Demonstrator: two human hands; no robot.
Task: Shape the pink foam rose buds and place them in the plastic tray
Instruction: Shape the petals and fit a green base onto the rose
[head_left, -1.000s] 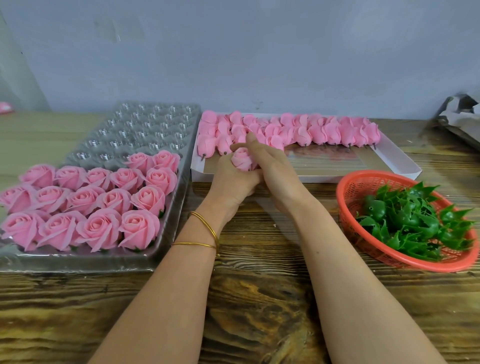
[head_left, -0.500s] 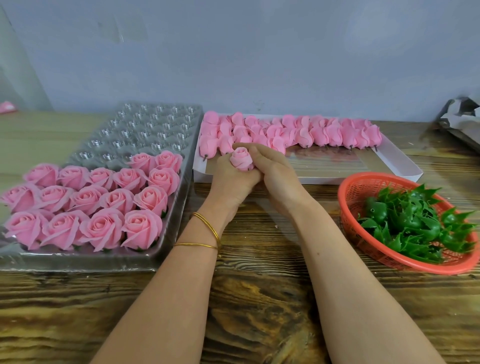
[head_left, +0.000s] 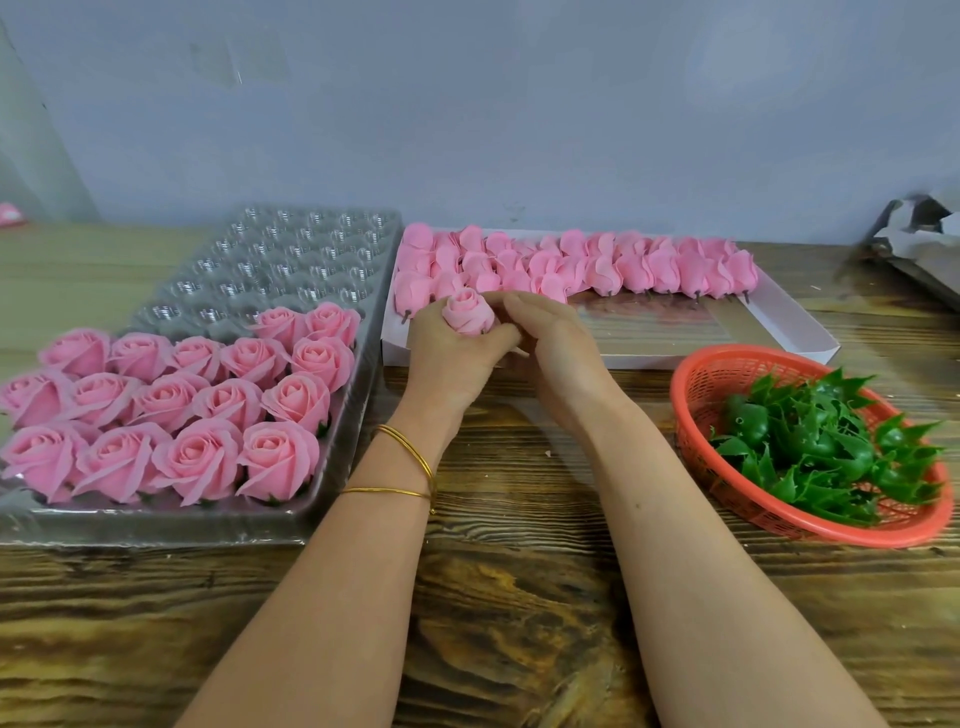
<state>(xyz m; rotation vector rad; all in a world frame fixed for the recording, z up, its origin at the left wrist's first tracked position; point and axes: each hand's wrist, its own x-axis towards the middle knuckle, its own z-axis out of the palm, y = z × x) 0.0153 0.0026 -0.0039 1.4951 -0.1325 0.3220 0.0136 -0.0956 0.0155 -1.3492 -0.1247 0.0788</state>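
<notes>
A pink foam rose bud stands upright in my left hand, whose fingers curl round its base. My right hand is pressed against the left one, fingers reaching to the bud's right side. Both hands hover over the near edge of a white box holding several closed pink buds in rows. On the left lies the clear plastic tray; its near half holds several opened pink roses, its far cups are bare.
A red plastic basket of green leaf-shaped calyxes sits at the right on the wooden table. Crumpled grey paper lies at the far right by the grey wall.
The bud has turned more upright and sits higher in my left hand, more exposed. My right fingers have slid from over the bud to its side.
</notes>
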